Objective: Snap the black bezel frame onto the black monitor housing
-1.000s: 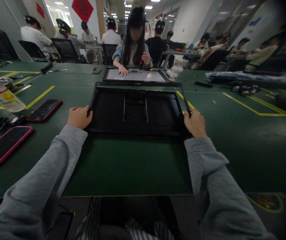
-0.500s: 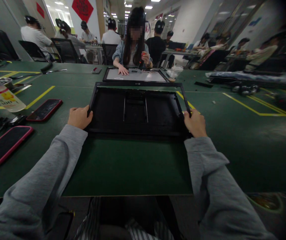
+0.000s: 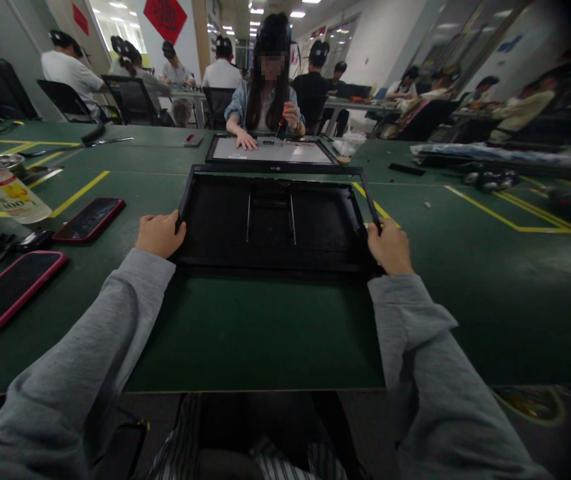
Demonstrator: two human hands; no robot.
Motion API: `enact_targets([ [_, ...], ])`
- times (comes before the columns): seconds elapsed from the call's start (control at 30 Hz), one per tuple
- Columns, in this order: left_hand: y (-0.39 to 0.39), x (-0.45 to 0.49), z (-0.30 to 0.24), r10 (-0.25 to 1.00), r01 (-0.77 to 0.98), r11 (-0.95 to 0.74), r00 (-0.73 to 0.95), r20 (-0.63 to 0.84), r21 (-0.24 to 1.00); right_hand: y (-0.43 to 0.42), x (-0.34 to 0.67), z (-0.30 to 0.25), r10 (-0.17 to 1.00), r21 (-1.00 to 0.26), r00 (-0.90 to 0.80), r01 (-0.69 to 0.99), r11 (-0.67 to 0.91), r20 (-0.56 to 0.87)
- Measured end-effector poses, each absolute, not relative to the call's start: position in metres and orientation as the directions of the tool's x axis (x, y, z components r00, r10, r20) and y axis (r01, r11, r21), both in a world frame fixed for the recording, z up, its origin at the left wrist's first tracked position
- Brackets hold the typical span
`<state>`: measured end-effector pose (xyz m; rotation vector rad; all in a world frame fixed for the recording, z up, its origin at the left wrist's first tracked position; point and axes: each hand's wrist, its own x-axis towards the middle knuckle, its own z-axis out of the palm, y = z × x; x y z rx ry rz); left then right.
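A thin black monitor bezel (image 3: 315, 171) with a small logo on its far bar is held between my hands. My left hand (image 3: 160, 235) is closed around its left side, and my right hand (image 3: 389, 245) grips the right side. Behind and below the frame lies a black monitor back cover (image 3: 218, 217), its hollow inside facing up, with a raised bracket shape at its middle. The bezel's far bar stands beyond the cover's far edge. Whether the near edges of the two parts touch, I cannot tell.
Across the green table (image 3: 265, 333) a co-worker holds a screwdriver (image 3: 281, 123) over a display panel (image 3: 280, 151). At left are two red-cased phones (image 3: 90, 220) and a plastic cup (image 3: 12, 197). A black strip (image 3: 407, 169) and a plastic-wrapped bundle (image 3: 465, 155) lie at right.
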<state>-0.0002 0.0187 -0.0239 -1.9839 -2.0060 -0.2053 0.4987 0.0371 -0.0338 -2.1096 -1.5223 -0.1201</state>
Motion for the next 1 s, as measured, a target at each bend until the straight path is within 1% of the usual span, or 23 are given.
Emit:
enact_targets([
  [0.2,0.019,0.0,-0.0239,0.953,0.995,0.027,0.004,0.302,-0.098,0.037,0.4987,-0.0342,0.868,-0.371,0.361,0.9,-0.228,0.341],
  [0.4,0.0194,-0.0008,-0.0221,0.963,0.995,0.011,0.016,0.269,-0.098,0.0391,0.499,-0.0356,0.867,-0.348,0.354,0.909,-0.231,0.351],
  [1.0,0.017,0.0014,-0.0169,0.969,0.994,0.003,0.025,0.246,-0.111,0.039,0.5004,-0.036,0.864,-0.371,0.354,0.903,-0.217,0.358],
])
